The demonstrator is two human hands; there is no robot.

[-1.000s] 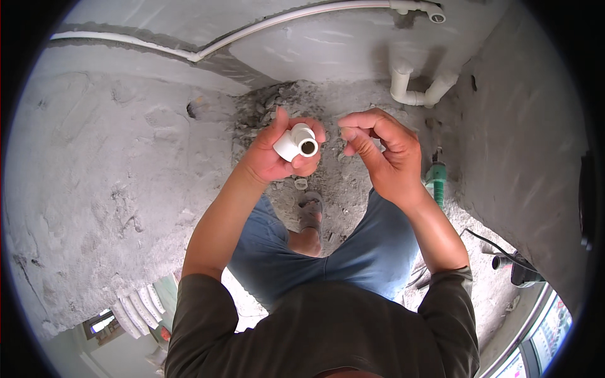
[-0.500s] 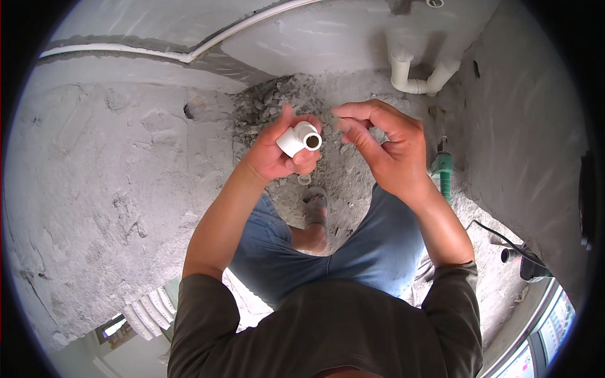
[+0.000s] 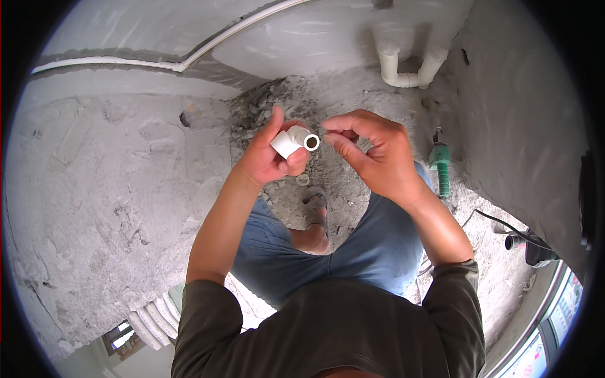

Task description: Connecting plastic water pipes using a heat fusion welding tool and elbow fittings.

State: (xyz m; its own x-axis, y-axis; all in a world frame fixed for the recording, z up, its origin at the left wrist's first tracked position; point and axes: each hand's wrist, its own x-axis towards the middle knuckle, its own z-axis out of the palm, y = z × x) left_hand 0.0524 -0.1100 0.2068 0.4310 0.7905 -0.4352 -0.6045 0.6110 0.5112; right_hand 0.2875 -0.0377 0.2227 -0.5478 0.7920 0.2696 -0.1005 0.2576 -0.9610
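Note:
A short white plastic pipe fitting (image 3: 285, 145) with a side branch rests in my left hand (image 3: 263, 157), which is closed around it with the thumb pointing up. Its round open end shows a dark, brownish bore and is turned toward my right hand (image 3: 380, 154). Right beside that opening, the thumb and forefinger of my right hand are drawn into a pinch. Whatever sits between those fingertips is too small to make out. Below my left hand a small pale ring (image 3: 303, 180) is visible near my sandalled foot (image 3: 315, 208).
Broken rubble (image 3: 252, 104) lies by the far wall. A white U-shaped pipe (image 3: 403, 80) and a green-handled tool (image 3: 442, 170) are at the right, with a black corded tool (image 3: 539, 252) nearer. White corrugated tubes (image 3: 154, 321) show at lower left. A white pipe (image 3: 246, 24) crosses the wall.
My right fingertips have moved left and slightly down, closer to the fitting's opening. My left hand still holds the fitting. The whole view has shifted slightly.

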